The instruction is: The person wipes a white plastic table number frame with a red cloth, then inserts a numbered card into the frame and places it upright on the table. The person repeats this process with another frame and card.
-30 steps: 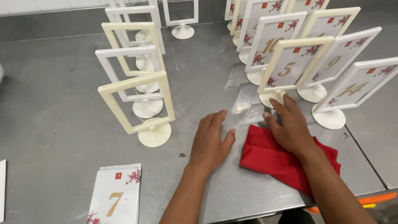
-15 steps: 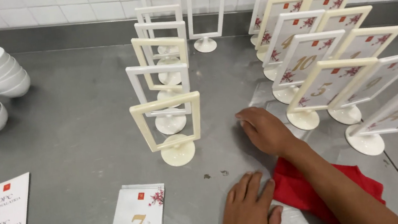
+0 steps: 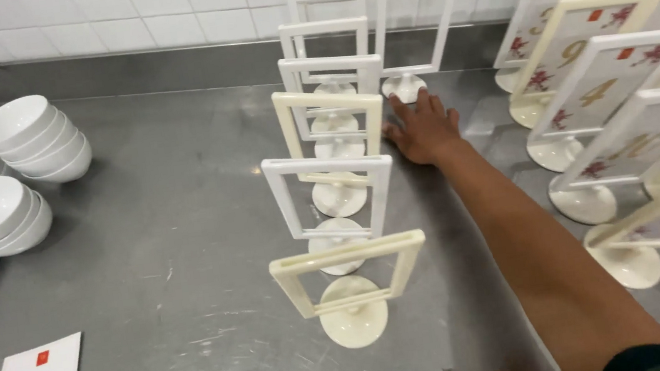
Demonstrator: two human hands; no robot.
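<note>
Steel counter [image 3: 146, 258]: empty frames [image 3: 339, 201] (bowls [image 3: 2, 179] aside).

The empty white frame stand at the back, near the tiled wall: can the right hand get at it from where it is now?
Probably yes. The right hand lies flat on the steel counter, its fingertips at the round base of the empty white frame stand. Nothing lies between them; the row of empty frames stands beside the hand.
</note>
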